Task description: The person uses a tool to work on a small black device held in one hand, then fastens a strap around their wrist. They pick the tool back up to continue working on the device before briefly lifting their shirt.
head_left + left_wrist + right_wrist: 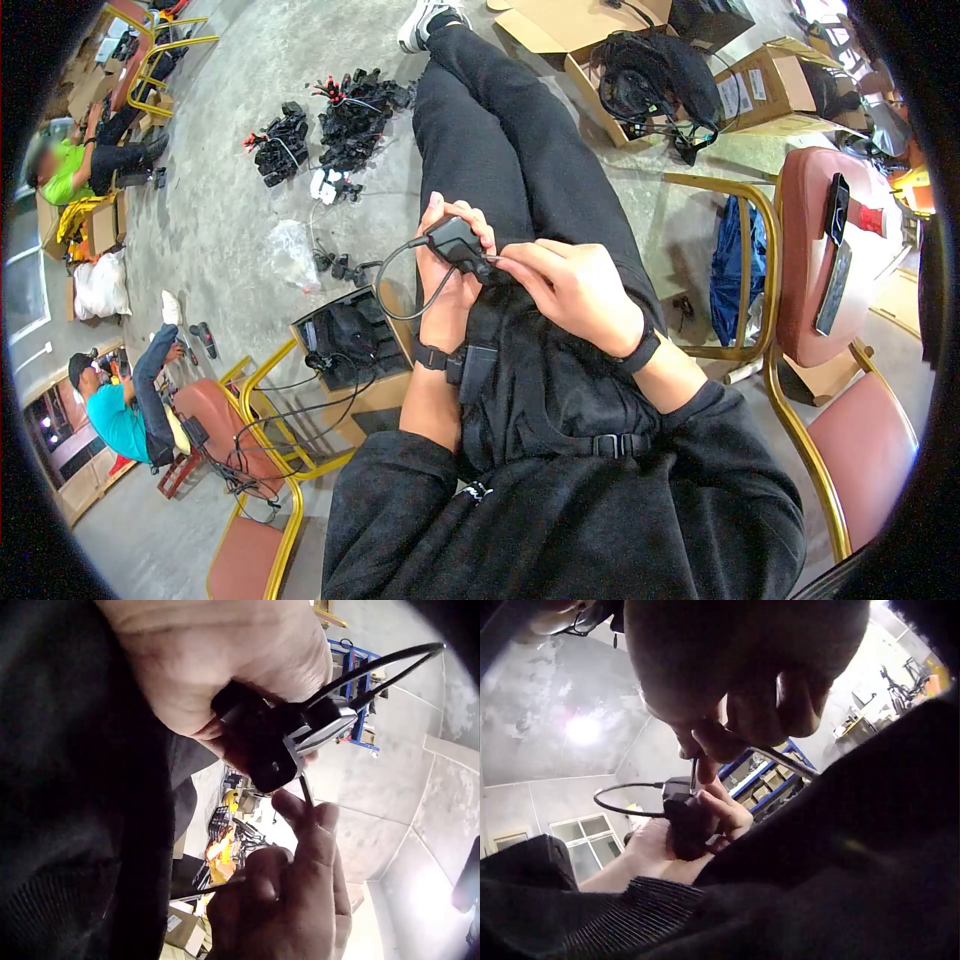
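Note:
My left hand [453,292] grips a small black boxy device [456,243] in front of my lap, its fingers curled around the body. A thin black cable [381,287] loops out of the device and back to it. Close beside it, my right hand [588,295] pinches a thin L-shaped metal hex key [780,759] between thumb and fingers. In the left wrist view, the short end of the hex key [306,791] meets the device's edge, while its long arm sticks out past the curled fingers. The exact contact spot is hidden by the fingertips.
Piles of black parts [360,110] lie on the concrete floor ahead. An open box with a black backpack [655,80] stands front right. Chairs flank me, the right chair [800,260] bearing dark flat items. A box of cables [350,330] sits at left; two people sit farther left.

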Action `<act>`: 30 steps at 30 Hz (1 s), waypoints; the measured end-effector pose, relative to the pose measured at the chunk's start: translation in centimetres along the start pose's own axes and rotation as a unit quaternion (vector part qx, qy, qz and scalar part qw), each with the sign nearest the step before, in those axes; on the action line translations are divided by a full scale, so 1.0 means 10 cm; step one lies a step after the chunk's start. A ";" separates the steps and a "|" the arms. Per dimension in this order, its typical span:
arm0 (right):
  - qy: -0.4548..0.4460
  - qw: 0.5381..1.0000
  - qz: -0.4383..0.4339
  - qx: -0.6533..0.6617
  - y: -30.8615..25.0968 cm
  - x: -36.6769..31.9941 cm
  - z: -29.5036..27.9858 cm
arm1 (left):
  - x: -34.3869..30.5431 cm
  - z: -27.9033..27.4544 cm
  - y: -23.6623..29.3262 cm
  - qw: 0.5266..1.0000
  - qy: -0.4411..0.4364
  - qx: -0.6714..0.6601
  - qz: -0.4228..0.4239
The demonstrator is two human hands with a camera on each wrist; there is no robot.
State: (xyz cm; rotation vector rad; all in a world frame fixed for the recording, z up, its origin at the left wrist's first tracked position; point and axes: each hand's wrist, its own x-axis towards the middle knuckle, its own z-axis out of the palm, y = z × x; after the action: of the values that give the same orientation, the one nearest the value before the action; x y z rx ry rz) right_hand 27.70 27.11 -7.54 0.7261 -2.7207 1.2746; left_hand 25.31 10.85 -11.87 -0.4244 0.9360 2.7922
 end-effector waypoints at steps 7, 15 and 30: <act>0.005 0.999 -0.016 -0.027 0.02 0.04 0.00 | 0.03 -0.07 -0.03 0.999 -0.012 -0.049 0.002; 0.002 0.996 -0.065 -0.066 0.02 0.06 -0.06 | 0.01 -0.10 -0.04 1.000 -0.004 0.007 0.008; 0.000 0.996 -0.067 -0.056 0.02 0.04 -0.06 | -0.03 -0.01 -0.02 0.998 -0.004 0.062 0.016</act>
State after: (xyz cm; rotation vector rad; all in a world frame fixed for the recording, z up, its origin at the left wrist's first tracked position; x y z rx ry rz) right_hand 27.19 27.54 -7.25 0.8795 -2.6667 1.0856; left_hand 25.63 10.89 -11.98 -0.3843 1.1163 2.7425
